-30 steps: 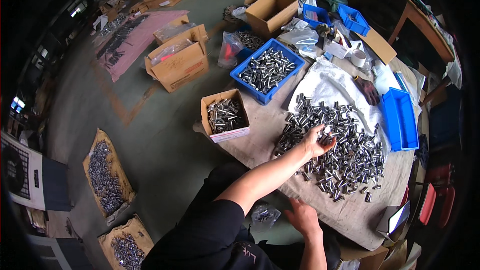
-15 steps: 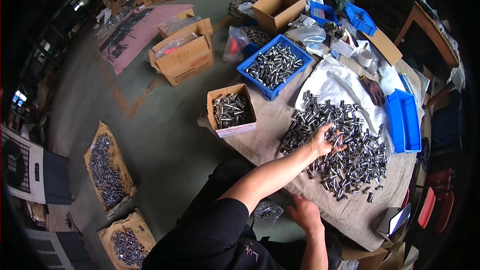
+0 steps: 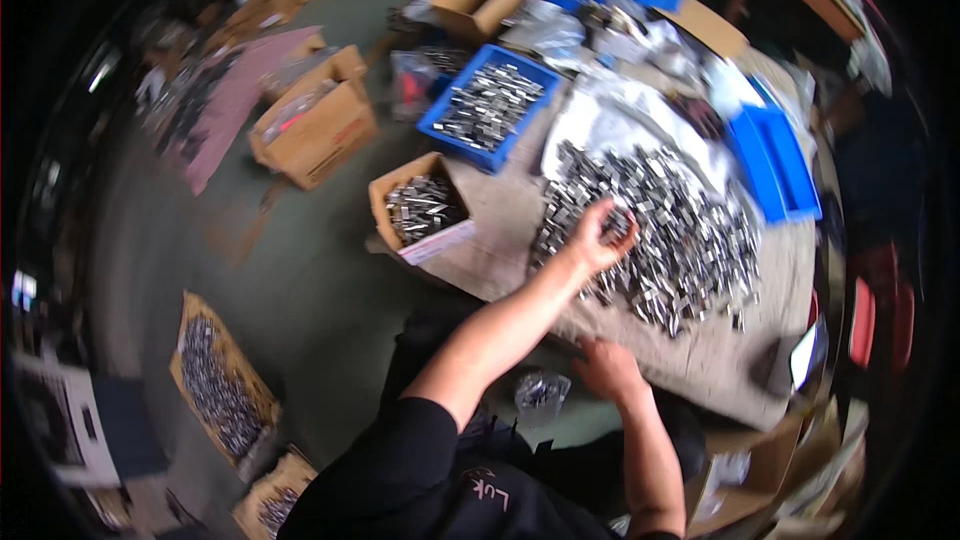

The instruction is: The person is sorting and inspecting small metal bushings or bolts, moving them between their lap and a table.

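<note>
A wide heap of small shiny metal cylinders [image 3: 680, 250] lies on the cloth-covered table [image 3: 500, 270]. My left hand [image 3: 603, 237] is over the heap's near left part, its fingers curled around several metal cylinders; blur hides how many. At the table's near edge rests my right hand [image 3: 610, 372], back of the hand up, with its fingers mostly hidden. Left of the heap stands a cardboard box [image 3: 440, 240] part-filled with metal cylinders. Beyond it, a blue bin [image 3: 457, 143] holds many more.
A white plastic sheet [image 3: 610, 105] lies behind the heap, and a blue tray [image 3: 775, 165] sits on the right. On the floor are a large carton [image 3: 325, 135] and a cardboard sheet [image 3: 262, 400] of small metal parts. A clear plastic bag [image 3: 541, 395] is below the table edge.
The whole view has shifted and blurred as my head moved. My left hand's fingers, spread among the cylinders before, are now curled in around some. My right hand stays by the table edge.
</note>
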Available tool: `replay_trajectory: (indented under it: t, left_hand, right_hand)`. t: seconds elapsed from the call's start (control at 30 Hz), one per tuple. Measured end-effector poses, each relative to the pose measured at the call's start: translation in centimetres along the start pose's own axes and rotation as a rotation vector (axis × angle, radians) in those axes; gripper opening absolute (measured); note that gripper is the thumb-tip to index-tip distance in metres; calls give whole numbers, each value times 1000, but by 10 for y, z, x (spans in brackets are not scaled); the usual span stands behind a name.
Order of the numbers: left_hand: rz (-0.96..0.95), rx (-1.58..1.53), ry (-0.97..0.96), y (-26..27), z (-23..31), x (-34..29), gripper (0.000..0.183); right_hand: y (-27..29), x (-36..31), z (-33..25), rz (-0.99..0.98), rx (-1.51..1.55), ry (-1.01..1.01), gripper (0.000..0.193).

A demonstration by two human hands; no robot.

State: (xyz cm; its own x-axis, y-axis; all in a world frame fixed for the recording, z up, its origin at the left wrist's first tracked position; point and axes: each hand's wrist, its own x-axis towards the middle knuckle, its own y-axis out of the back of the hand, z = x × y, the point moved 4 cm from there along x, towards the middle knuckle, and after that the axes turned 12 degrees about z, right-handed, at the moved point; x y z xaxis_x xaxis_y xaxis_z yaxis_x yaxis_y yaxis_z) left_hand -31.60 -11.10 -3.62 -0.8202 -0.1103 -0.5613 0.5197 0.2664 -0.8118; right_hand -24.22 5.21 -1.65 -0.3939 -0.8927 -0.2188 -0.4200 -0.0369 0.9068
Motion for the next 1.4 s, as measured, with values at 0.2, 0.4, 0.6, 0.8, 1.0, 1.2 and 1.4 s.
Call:
replay_trajectory:
  t: [0.2, 0.4, 0.6, 0.8, 1.0, 1.2, 1.4]
  left_hand:
    - [-165, 222, 196, 21, 7, -89, 26]
    - [36, 435, -28, 75, -13, -163, 21]
    - [144, 490, -16, 103, -31, -210, 18]
    - [239, 1364, -714, 103, -34, -234, 13]
    - [-20, 1899, -1442, 79, -45, -254, 25]
    - [-98, 1961, -1437, 72, -47, -260, 31]
    - [-97, 1971, -1450, 73, -46, -262, 37]
  right_hand:
    - [22, 7, 6, 319, 228, -51, 25]
    - [27, -9, -4, 165, 1153, -323, 24]
    - [7, -25, -30, 136, 1478, -297, 23]
    - [0, -37, -45, 29, 1595, -226, 24]
    - [2, -48, -54, 263, 1440, -15, 26]
    - [27, -60, -65, 563, 962, 281, 29]
    - [25, -65, -71, 661, 858, 393, 25]
